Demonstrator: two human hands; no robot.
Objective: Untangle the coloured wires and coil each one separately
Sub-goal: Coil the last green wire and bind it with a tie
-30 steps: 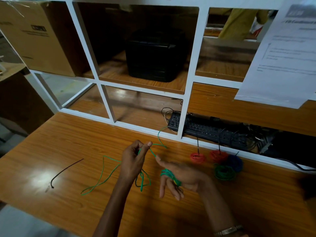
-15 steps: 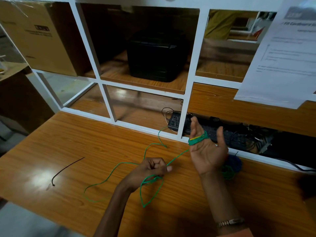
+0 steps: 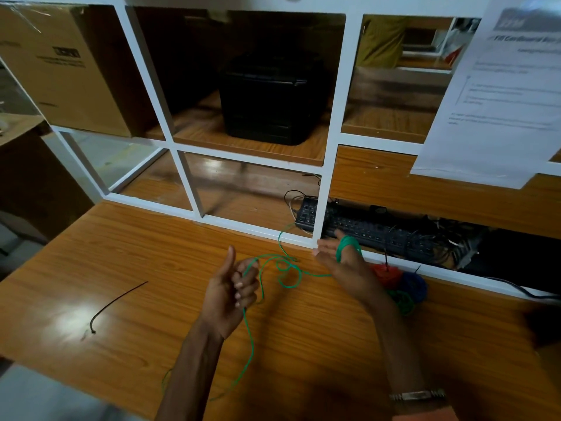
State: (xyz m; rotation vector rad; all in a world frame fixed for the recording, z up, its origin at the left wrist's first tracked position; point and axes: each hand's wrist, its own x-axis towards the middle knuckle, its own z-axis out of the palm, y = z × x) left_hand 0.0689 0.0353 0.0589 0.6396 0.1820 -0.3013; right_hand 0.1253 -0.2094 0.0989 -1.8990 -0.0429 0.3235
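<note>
the left hand [image 3: 232,288] curls its fingers round a green wire [image 3: 287,270], thumb up. the wire loops rightward to the right hand [image 3: 346,262], wound round its straight fingers. just beyond that hand lie red [image 3: 387,273], blue [image 3: 414,285] and green coils [image 3: 402,302] on the table [image 3: 151,238].

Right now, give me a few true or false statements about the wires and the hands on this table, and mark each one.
1. The green wire is wound round the fingers of the right hand. True.
2. The left hand holds a red wire. False: its fingers curl round the green wire.
3. A black wire lies alone on the table, left of both hands. True.
4. The finished coils sit at the table's left edge. False: the red coil, blue coil and green coil lie behind the right hand.
</note>
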